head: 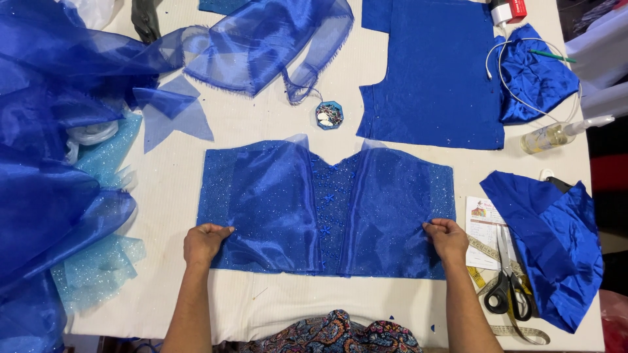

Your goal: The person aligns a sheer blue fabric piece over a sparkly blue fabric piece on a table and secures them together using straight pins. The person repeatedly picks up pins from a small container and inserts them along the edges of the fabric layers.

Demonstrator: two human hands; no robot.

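a: where's the blue bodice piece (327, 209) lying?

b: flat on the white table (261, 124), dead centre, neckline dip toward 12 o'clock and hem toward 6, right in front of the person. spread out like that, the sheer overlay panels lie against the glittery layer without bunching.

a: and the hands?

b: the left hand (204, 240) sits at about 8 o'clock of the piece, fingers curled nearly closed, pinching the edge of the shiny overlay near the hem. the right hand (447, 236) is at 4 o'clock, fingers bent down and gripping the fabric edge there. one at each lower corner reads to me as pulling outward to keep the cloth taut and smooth.

a: what's around it?

b: at 12 o'clock a small octagonal pin tin (329, 115), close to hand but off the cloth. at 1 o'clock a flat cut panel of plain blue fabric (435, 78). at 3 to 4 o'clock, black-handled scissors (507, 281) lie on a yellow tape measure (484, 252) and a printed paper slip (483, 225), beside the right hand. next to them a crumpled blue satin scrap (556, 248).

a: the left side?

b: from 8 to 11 o'clock, heaps of blue organza (52, 131) pushed aside, partly hanging off the table edge, leaving the middle free. a clear spray bottle (556, 135) rests at 2 o'clock.
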